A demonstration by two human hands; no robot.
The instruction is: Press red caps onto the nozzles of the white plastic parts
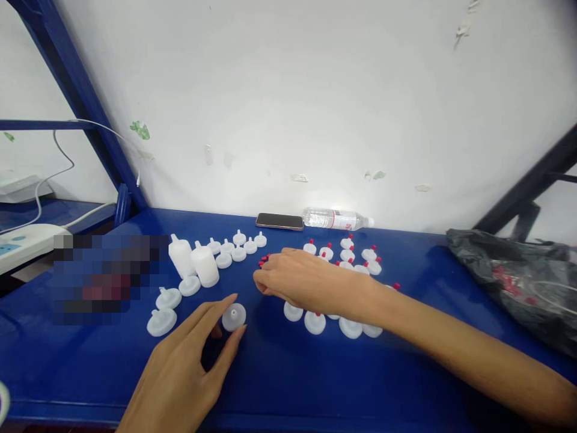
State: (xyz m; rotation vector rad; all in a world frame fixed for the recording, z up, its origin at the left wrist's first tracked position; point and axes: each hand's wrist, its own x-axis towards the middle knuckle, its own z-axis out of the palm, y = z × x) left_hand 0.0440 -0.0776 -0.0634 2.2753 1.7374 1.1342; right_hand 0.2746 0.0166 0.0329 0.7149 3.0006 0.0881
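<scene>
My left hand [192, 355] has its thumb and index finger around the rim of a translucent white nozzle cap [234, 317], its spout pointing up at me. My right hand [293, 273] reaches over the middle of the table, fingers curled and pinched together; whatever is between the fingertips is hidden. Just beside its knuckles, a few small red caps [263, 262] show on the blue table. Under and around my right forearm stand several white nozzle caps with red tips [314, 322]. Left of centre are several nozzle caps without red tips [224, 260].
Two white bottles [205, 264] stand at the left. A phone [279, 222] and a clear plastic bottle [336, 219] lie along the wall. A black plastic bag [509, 282] with red pieces sits at the right. A power strip [27, 243] and blue frame posts [90, 114] are at the left.
</scene>
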